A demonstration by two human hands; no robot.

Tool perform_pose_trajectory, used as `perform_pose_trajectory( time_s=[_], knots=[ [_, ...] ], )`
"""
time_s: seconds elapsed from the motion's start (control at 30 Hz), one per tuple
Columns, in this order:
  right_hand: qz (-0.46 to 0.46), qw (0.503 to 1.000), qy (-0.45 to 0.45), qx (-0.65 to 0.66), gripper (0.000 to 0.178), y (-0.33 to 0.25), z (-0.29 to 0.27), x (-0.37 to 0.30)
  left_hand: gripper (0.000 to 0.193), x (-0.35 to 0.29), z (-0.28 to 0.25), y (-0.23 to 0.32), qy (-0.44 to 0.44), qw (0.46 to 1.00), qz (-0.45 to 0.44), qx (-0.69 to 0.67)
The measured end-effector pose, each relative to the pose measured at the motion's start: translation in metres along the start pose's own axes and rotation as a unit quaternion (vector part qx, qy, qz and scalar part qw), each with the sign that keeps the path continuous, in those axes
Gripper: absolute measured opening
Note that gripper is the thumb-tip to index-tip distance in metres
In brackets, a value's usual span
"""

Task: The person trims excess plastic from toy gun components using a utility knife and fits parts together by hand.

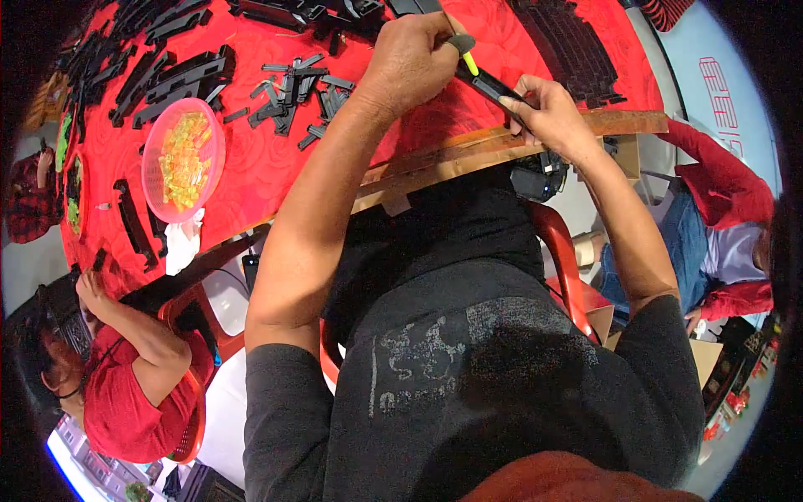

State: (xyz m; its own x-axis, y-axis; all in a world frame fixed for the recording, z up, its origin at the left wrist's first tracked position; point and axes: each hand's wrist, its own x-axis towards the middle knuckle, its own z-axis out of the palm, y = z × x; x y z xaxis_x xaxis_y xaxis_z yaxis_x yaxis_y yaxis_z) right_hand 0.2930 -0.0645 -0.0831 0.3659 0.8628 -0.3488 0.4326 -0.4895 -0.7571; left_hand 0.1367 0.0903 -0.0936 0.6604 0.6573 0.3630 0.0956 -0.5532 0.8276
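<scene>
Dark shirt fabric filled the lower part of the view, and both bare forearms rose from it toward the tabletop [251, 180], which was covered in red cloth. The left hand [410, 63] and the right hand [548, 117] met at the near edge, over a wooden strip [468, 155] running along that edge.

A long black plastic strip [489, 84] lay between the two hands. Its long axis ran from upper left to lower right, slanting down toward the right hand. The left fingers [435, 42] were closed narrow on a small yellow-green piece [470, 63] at the strip's upper end. The right fingers [519, 100] were pinched shut on the strip's lower end. Both hands were touching the strip; neither stood off from it. The yellow-green piece sat just beside the left fingertips and apart from the right hand, so the left hand was the nearer to it.

Well to the left stood a pink bowl [155, 180] of yellow pieces. Loose black parts [288, 96] lay scattered between the bowl and the left hand. Two other persons in red sat to either side, their hands clear of the work.
</scene>
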Motion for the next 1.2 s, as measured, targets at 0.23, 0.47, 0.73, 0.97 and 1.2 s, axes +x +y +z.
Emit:
perform_pose_trajectory(
  time_s=[0.23,0.47,0.73,0.97,1.2],
  knots=[
    [0.019,1.0,-0.013,0.013,0.02,0.001,0.001,0.001,0.014,-0.003,0.004,0.0,-0.021,0.999,-0.022,-0.029],
    [0.021,0.999,-0.023,0.026,0.02,0.011,0.001,0.002,0.01,-0.009,0.008,0.005,-0.034,0.999,-0.001,-0.011],
    [0.026,0.999,-0.005,0.041,0.019,0.009,0.009,-0.002,0.008,-0.013,0.012,0.0,-0.025,0.999,0.032,0.0],
    [-0.173,0.94,0.158,-0.25,0.025,0.015,0.013,-0.003,0.009,-0.018,0.015,-0.007,-0.029,0.997,0.056,0.033],
    [-0.117,0.959,0.17,-0.192,0.025,0.006,0.022,-0.008,0.007,-0.016,0.013,-0.007,-0.042,0.996,0.055,0.053]
  ],
)
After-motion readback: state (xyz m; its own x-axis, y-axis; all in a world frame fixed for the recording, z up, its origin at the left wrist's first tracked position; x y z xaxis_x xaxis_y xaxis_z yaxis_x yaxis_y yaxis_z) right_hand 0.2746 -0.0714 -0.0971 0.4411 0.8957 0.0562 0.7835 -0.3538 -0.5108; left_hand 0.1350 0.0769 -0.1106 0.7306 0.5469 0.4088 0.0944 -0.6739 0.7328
